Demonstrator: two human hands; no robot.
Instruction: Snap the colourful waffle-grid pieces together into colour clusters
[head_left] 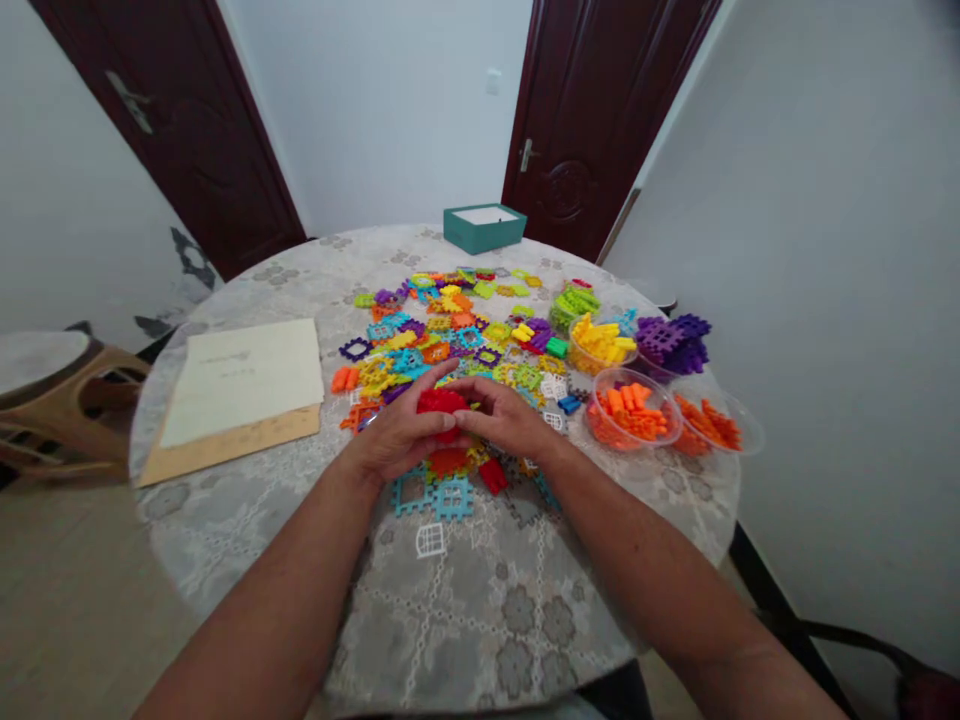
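Between my two hands, over the pile, are red plastic building pieces (441, 402), partly hidden by my fingers. My left hand (401, 425) is closed around their left side, thumb across the front. From the right, the thumb and fingers of my right hand (499, 412) grip the same red pieces. Spread beneath and beyond both hands is a heap of colourful interlocking plastic pieces (439, 352). Nearer to me lie a light blue notched piece (453, 498), a small red piece (493, 476) and a white window-shaped piece (430, 541).
Clear tubs of orange pieces (634, 412), yellow pieces (600, 340) and green pieces (574, 304) stand at the right, beside stacked purple pieces (671, 342). A paper sheet (244, 375) lies on a brown board (232, 447) at left. A teal box (484, 232) sits at the back edge.
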